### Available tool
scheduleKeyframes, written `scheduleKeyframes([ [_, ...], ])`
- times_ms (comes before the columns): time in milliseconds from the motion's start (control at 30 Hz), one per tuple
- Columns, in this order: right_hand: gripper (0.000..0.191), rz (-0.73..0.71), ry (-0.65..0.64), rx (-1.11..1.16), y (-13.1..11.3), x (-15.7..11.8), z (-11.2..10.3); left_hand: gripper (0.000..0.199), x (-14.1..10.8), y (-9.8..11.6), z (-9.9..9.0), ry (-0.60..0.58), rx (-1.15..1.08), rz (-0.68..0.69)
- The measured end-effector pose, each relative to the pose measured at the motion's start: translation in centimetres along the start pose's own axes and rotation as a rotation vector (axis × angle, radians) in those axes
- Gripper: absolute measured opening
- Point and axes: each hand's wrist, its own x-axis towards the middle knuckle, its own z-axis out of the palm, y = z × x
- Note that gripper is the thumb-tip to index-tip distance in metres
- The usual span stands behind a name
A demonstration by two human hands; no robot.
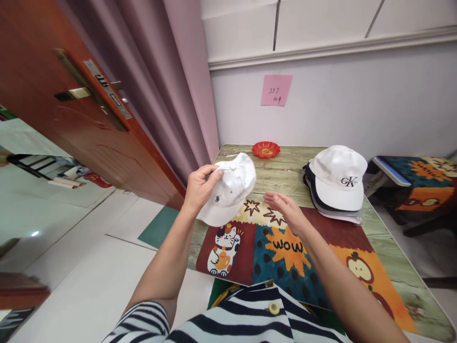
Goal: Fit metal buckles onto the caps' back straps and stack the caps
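A white baseball cap (233,186) with a small dark emblem on its front hangs tilted above the left part of the table. My left hand (204,186) pinches it by the crown's edge, fingers closed on the cloth. To the right of the cap, apart from it, my right hand (283,209) is held over the mat with its fingers stretched out and nothing in it. On the table's right side sits a stack of caps, topped by a white cap (337,174) with black letters; darker and grey caps show beneath it.
A colourful printed mat (260,267) covers the near part of the wood-patterned table (285,174). A red scalloped dish (266,149) stands at the back. A brown door (117,157) and purple curtain (171,85) border the left; another mat-covered table (424,181) is at right.
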Motion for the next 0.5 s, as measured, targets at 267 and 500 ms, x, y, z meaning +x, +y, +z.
scheduleKeyframes([
  [267, 0.051, 0.038, -0.123, 0.455, -3.0, 0.1, 1.2, 0.032, -2.5, 2.6, 4.5, -0.269, -0.295, -0.066],
  [500, 0.047, 0.019, -0.099, 0.323, -4.2, -1.5, -0.2, 0.075, -2.6, -4.1, 7.7, -0.512, -0.608, -0.678],
])
